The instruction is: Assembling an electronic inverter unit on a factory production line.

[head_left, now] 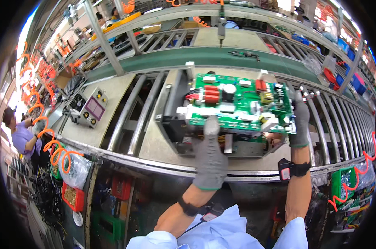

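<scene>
A green circuit board [233, 99] packed with components lies tilted over an open black metal chassis [175, 116] on the conveyor. My left hand [211, 159], in a grey knit glove and slightly blurred, grips the board's near edge, one digit lying over its top face; the fingers beneath are hidden. At the board's right end, my right hand [300, 120], gloved the same way, holds the edge. A red block-shaped component [211, 94] and a round capacitor [228, 92] stand on the board. Wires show inside the chassis below it.
Metal rollers [144, 112] flank the work board. A boxed panel unit with knobs [88, 108] stands to the left. Overhead hangs a power screwdriver [221, 29]; another tool [244, 54] lies on the green belt. Screw bins [73, 197] and orange coiled hoses [51, 143] sit along the front edge.
</scene>
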Motion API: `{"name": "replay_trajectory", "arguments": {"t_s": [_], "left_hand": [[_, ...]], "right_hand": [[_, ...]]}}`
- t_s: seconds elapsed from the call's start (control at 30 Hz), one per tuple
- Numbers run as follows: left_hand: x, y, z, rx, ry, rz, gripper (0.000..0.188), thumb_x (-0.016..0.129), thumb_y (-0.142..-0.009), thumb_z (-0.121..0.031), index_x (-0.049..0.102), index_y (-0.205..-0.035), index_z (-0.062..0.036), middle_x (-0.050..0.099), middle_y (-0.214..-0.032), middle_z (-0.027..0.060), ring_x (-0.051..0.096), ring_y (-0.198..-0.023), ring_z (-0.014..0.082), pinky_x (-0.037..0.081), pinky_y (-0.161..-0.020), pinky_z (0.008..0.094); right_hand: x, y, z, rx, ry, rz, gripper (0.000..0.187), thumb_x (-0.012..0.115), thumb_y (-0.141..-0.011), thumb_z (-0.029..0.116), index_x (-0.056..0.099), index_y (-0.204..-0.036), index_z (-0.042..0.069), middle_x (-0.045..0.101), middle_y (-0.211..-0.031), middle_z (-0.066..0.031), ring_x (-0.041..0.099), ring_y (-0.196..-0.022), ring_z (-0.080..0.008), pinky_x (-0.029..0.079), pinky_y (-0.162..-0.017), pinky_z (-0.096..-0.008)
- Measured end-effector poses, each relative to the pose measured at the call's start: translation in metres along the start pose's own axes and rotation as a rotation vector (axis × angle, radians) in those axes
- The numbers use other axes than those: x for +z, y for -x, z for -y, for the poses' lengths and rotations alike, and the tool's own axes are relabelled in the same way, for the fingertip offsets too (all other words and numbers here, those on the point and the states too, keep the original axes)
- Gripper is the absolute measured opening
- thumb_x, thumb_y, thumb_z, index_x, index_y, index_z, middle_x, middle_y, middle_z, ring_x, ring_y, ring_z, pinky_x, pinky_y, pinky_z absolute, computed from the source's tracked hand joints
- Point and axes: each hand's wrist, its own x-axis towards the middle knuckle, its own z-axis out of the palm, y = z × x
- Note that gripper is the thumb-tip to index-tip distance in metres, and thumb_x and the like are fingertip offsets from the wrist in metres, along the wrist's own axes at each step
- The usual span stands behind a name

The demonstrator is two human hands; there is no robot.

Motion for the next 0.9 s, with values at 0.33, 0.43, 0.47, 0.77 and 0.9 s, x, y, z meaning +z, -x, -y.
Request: {"name": "replay_trajectory", "arguments": {"t_s": [0.33, 0.43, 0.47, 0.77, 0.9], "left_hand": [[0.010, -0.004, 0.044, -0.261, 0.351, -0.264, 0.051, 0.079, -0.088, -0.036, 0.059, -0.121, -0.0041, 0.062, -0.107, 0.0031, 0.058, -0.088, 0.0110, 0.054, -0.072, 0.0299], [0.011, -0.003, 0.050, -0.350, 0.425, -0.227, 0.078, 0.085, -0.083, -0.028, 0.041, -0.140, 0.0008, 0.055, -0.130, 0.0078, 0.053, -0.114, 0.0165, 0.043, -0.100, 0.0316], [0.012, -0.002, 0.051, -0.353, 0.428, -0.228, 0.078, 0.085, -0.083, -0.028, 0.041, -0.140, 0.0008, 0.055, -0.130, 0.0078, 0.053, -0.114, 0.0165, 0.043, -0.100, 0.0316], [0.015, -0.010, 0.037, -0.336, 0.386, -0.285, 0.052, 0.081, -0.085, -0.041, 0.061, -0.116, -0.0043, 0.062, -0.103, 0.0025, 0.058, -0.085, 0.0100, 0.052, -0.071, 0.0275], [0.009, -0.016, 0.023, -0.447, 0.475, -0.284, 0.059, 0.084, -0.083, -0.032, 0.059, -0.126, 0.0002, 0.063, -0.115, 0.0060, 0.061, -0.098, 0.0143, 0.052, -0.084, 0.0310]], "right_hand": [[0.013, 0.023, 0.020, -0.130, -0.142, 0.105, 0.049, 0.039, -0.108, 0.030, 0.055, -0.127, -0.013, 0.055, -0.088, -0.0029, 0.058, -0.088, -0.0138, 0.048, -0.087, -0.0316], [0.006, 0.019, 0.020, -0.130, -0.187, 0.109, 0.042, 0.041, -0.108, 0.028, 0.060, -0.116, -0.009, 0.060, -0.094, -0.0059, 0.059, -0.090, -0.0157, 0.048, -0.089, -0.0332], [0.005, 0.017, 0.018, -0.149, -0.220, 0.144, 0.034, 0.043, -0.107, 0.027, 0.058, -0.098, -0.002, 0.063, -0.102, -0.0101, 0.059, -0.092, -0.0181, 0.048, -0.091, -0.0352], [0.014, 0.020, 0.011, -0.129, -0.205, 0.110, 0.033, 0.044, -0.107, 0.028, 0.050, -0.085, 0.004, 0.062, -0.119, -0.0219, 0.060, -0.105, -0.0241, 0.046, -0.098, -0.0389], [0.019, 0.023, 0.009, -0.182, -0.097, 0.124, 0.034, 0.042, -0.107, 0.029, 0.054, -0.108, -0.002, 0.059, -0.129, -0.0227, 0.059, -0.111, -0.0251, 0.047, -0.101, -0.0389]]}}
